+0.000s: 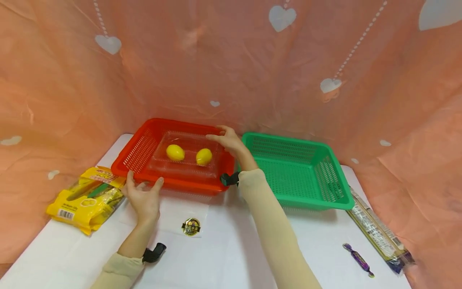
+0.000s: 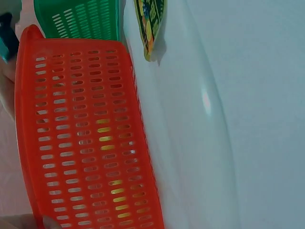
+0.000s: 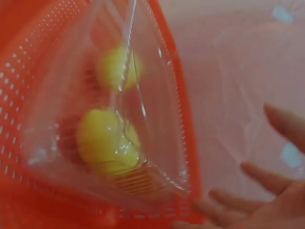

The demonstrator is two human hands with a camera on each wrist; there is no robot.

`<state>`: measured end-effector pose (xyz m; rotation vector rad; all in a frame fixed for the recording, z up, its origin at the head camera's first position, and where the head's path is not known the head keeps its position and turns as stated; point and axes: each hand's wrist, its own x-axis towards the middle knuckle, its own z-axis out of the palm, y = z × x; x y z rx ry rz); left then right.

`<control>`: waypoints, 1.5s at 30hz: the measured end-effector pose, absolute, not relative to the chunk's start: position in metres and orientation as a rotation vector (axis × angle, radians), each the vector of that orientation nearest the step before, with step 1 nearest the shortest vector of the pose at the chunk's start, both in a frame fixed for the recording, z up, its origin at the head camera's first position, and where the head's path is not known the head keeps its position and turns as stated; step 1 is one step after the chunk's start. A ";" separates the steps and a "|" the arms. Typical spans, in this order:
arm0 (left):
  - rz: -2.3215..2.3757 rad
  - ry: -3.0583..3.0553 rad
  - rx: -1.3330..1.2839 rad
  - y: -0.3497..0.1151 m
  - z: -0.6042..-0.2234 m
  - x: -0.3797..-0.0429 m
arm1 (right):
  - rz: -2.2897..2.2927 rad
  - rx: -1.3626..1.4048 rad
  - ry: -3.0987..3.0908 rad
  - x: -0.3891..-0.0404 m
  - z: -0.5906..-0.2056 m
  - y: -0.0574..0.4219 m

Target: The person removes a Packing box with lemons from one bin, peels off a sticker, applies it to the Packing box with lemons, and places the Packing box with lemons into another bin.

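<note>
A red plastic basket (image 1: 166,182) stands at the back left. Inside it lies a transparent plastic container (image 1: 187,138), and two yellow lemons (image 1: 175,153) (image 3: 107,138) show through its plastic. My left hand (image 1: 142,200) is at the basket's front left rim, fingers spread, fingertips right at the edge; the left wrist view catches only its fingertips (image 2: 50,223) by the rim. Over the basket's back right corner reaches my right hand (image 1: 231,142). Its fingers are extended and apart beside the rim in the right wrist view, with nothing between them.
To the right stands a green basket (image 1: 296,172). A yellow snack bag (image 1: 86,198) lies left of the red basket. A transparent bag with a round black-and-gold label (image 1: 191,226) lies in front. A purple wrapped candy (image 1: 358,259) and a long packet (image 1: 379,230) are at right.
</note>
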<state>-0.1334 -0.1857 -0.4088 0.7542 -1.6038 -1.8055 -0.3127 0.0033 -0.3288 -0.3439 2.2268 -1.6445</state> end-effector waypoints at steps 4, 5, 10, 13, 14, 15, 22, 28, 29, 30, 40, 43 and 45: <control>-1.817 -1.588 0.740 -0.178 -0.411 -0.135 | -1.712 -0.339 2.197 -0.327 -0.338 0.001; -1.825 -1.577 0.731 -0.177 -0.411 -0.136 | -1.728 -0.335 2.195 -0.330 -0.340 0.001; -1.849 -1.541 0.685 -0.175 -0.413 -0.140 | -1.721 -0.341 2.232 -0.339 -0.349 -0.001; -1.836 -1.546 0.683 -0.178 -0.412 -0.140 | -1.677 -0.342 2.281 -0.341 -0.354 -0.003; -1.832 -1.550 0.688 -0.179 -0.412 -0.140 | -1.665 -0.339 2.293 -0.341 -0.355 -0.004; -1.828 -1.555 0.692 -0.179 -0.412 -0.139 | -1.658 -0.334 2.299 -0.340 -0.355 -0.004; -1.817 -1.584 0.698 -0.183 -0.409 -0.137 | -1.500 -0.254 2.217 -0.340 -0.356 -0.008; -1.790 -1.605 0.706 -0.185 -0.408 -0.133 | -1.435 -0.246 2.090 -0.336 -0.358 -0.008; -1.783 -1.609 0.709 -0.185 -0.409 -0.133 | -1.430 -0.255 2.070 -0.335 -0.358 -0.008; -1.778 -1.612 0.711 -0.185 -0.409 -0.132 | -1.417 -0.265 2.056 -0.334 -0.359 -0.009; -1.795 -1.601 0.702 -0.187 -0.411 -0.130 | -1.513 -0.246 1.970 -0.333 -0.364 -0.014; -1.805 -1.604 0.705 -0.184 -0.412 -0.132 | -1.579 -0.202 1.964 -0.333 -0.361 -0.011; -1.812 -1.608 0.697 -0.181 -0.413 -0.133 | -1.609 -0.174 1.963 -0.332 -0.359 -0.007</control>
